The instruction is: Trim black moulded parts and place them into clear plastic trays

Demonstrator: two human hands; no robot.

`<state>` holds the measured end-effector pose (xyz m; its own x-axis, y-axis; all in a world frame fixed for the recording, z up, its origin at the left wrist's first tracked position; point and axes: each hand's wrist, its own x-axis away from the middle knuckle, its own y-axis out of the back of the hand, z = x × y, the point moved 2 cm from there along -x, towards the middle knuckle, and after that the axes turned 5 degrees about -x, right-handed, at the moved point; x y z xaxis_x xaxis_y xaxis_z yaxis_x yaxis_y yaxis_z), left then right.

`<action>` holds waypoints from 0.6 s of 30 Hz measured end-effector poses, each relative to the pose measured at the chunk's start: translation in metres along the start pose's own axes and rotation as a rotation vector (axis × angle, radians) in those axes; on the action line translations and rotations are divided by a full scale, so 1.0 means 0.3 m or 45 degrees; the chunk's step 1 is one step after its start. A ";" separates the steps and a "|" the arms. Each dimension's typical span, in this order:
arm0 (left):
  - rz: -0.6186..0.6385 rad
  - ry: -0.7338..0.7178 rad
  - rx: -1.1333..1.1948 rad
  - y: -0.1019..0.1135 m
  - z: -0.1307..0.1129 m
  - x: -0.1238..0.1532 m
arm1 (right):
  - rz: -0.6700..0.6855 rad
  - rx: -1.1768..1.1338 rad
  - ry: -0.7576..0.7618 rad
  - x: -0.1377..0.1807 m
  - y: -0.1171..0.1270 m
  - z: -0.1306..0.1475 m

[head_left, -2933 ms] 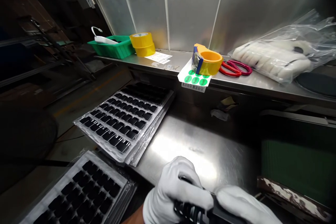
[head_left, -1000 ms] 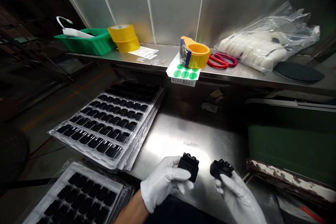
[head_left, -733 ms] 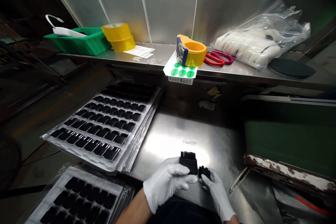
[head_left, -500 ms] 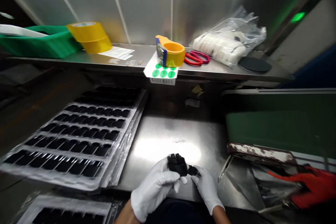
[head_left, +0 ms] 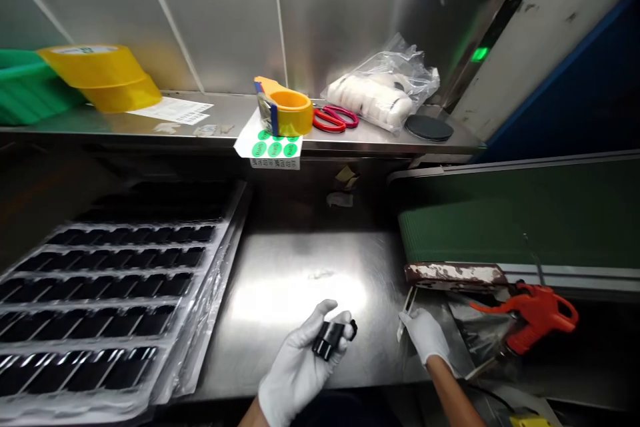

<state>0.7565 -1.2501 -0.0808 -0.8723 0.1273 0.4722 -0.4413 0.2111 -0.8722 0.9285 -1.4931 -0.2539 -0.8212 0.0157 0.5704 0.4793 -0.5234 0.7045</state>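
My left hand [head_left: 295,367], in a white glove, is closed around small black plastic parts [head_left: 330,337], held low over the steel table [head_left: 280,287]. My gloved right hand [head_left: 426,335] is off to the right, apart from the left. Its fingers are pinched together at the lower end of a thin metal tool [head_left: 406,307] that lies beside a rusty bar [head_left: 455,273]. A stack of clear trays [head_left: 100,280] filled with several black parts sits to the left of both hands.
A green conveyor belt [head_left: 500,227] runs at the right, with a red air gun [head_left: 535,313] below it. The rear shelf holds a tape dispenser [head_left: 285,113], red scissors [head_left: 335,119], a bag of white goods [head_left: 375,90], yellow tape rolls [head_left: 100,77], a green bin [head_left: 20,90] and green stickers [head_left: 273,147].
The view has swung right. My hands, which met with a black part each, have separated: the left now holds the parts and the right has moved right to the thin metal tool.
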 end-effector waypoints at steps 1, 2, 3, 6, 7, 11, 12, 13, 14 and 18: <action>0.019 -0.018 0.052 0.008 0.002 -0.003 | 0.055 0.021 0.016 -0.004 -0.008 0.008; 0.045 -0.034 0.107 0.014 0.005 -0.004 | 0.102 0.033 0.034 -0.006 -0.017 0.018; 0.077 -0.046 0.152 0.016 0.007 -0.002 | 0.140 0.038 0.058 -0.005 -0.026 0.029; 0.196 -0.057 0.132 -0.001 0.020 0.016 | 0.213 -0.012 0.127 0.019 -0.053 0.072; 0.218 -0.061 0.078 -0.013 0.024 0.027 | 0.238 -0.064 0.153 0.037 -0.062 0.088; 0.197 -0.096 -0.173 -0.075 0.025 0.092 | 0.446 -0.447 0.278 0.193 -0.065 0.169; 0.166 -0.113 -0.265 -0.088 0.020 0.112 | 0.520 -0.570 0.317 0.251 -0.048 0.196; 0.124 -0.124 -0.367 -0.098 0.016 0.132 | 0.590 -0.696 0.352 0.314 -0.022 0.228; 0.072 -0.125 -0.465 -0.106 0.011 0.152 | 0.655 -0.830 0.397 0.380 0.012 0.264; -0.080 -0.022 -0.662 -0.135 0.000 0.212 | 0.799 -1.371 0.248 0.617 0.178 0.424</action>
<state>0.7187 -1.2506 -0.0156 -0.8529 0.0840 0.5154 -0.3335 0.6718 -0.6614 0.8415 -1.4099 -0.0568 -0.6203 -0.5642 0.5449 0.3829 -0.8241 -0.4174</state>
